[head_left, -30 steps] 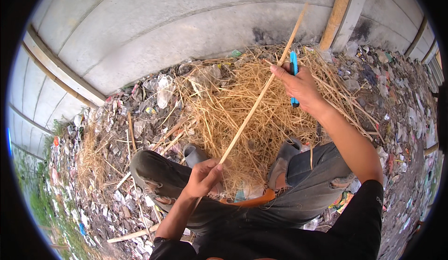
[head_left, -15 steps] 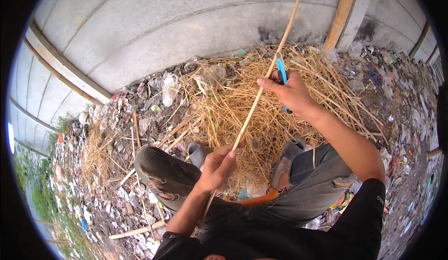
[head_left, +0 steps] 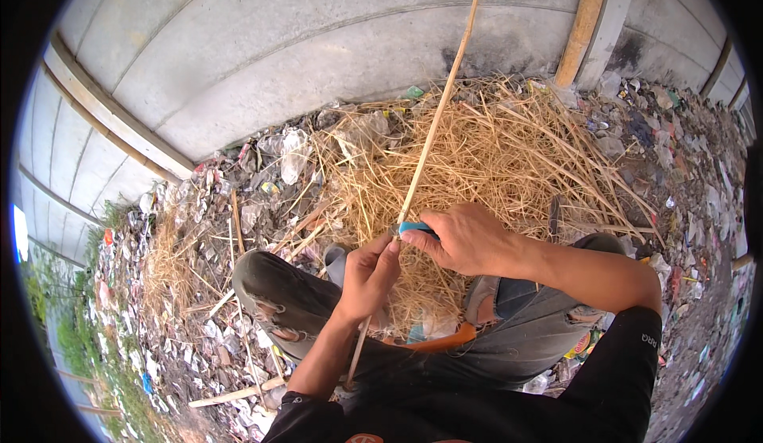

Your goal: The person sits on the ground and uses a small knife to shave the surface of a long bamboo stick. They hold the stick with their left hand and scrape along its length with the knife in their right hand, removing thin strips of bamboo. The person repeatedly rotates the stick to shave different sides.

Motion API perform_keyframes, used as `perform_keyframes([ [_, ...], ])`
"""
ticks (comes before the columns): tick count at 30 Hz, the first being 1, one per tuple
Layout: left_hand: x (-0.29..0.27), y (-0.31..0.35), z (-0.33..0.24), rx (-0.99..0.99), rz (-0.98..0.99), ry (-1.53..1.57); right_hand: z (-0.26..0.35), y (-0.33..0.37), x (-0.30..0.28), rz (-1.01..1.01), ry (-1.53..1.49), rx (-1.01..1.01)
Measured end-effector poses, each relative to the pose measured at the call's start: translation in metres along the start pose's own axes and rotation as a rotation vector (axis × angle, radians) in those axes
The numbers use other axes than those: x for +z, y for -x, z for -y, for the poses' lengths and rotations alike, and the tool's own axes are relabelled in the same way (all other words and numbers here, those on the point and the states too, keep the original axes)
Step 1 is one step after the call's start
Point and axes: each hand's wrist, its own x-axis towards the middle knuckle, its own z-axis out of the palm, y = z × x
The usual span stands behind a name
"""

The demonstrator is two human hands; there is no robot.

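A long, thin pale strip, likely split bamboo (head_left: 433, 137), slants from my lap up toward the wall. My left hand (head_left: 370, 274) is closed around its lower part, thumb on top. My right hand (head_left: 469, 239) is closed on a blue utility knife (head_left: 416, 227), its front end against the strip just above my left thumb. The blade itself is hidden. Beneath the strip, between my feet and the wall, lies a heap of straw-coloured shavings (head_left: 493, 157).
A grey concrete panel wall (head_left: 318, 46) with a bamboo pole (head_left: 582, 26) stands ahead. Plastic litter (head_left: 294, 153) covers the ground all around. My bent knees (head_left: 266, 280) flank the work, above an orange seat edge (head_left: 445, 339). Loose sticks (head_left: 237, 394) lie at the left.
My right hand has come down along the strip with the knife, from high up to beside my left hand. The strip's upper end has swung left.
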Motion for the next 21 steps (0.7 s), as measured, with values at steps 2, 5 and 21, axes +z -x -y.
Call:
perform_keyframes([
  [2,-0.001,-0.002,0.002,0.010,-0.030,0.002,-0.002,-0.003,0.007,-0.009,0.009,0.004],
  [5,-0.003,-0.001,0.002,-0.017,-0.066,0.031,-0.013,-0.014,0.004,-0.019,0.099,-0.058],
  [21,-0.003,0.006,0.005,-0.001,-0.050,0.086,-0.002,-0.012,-0.016,-0.040,0.008,0.011],
])
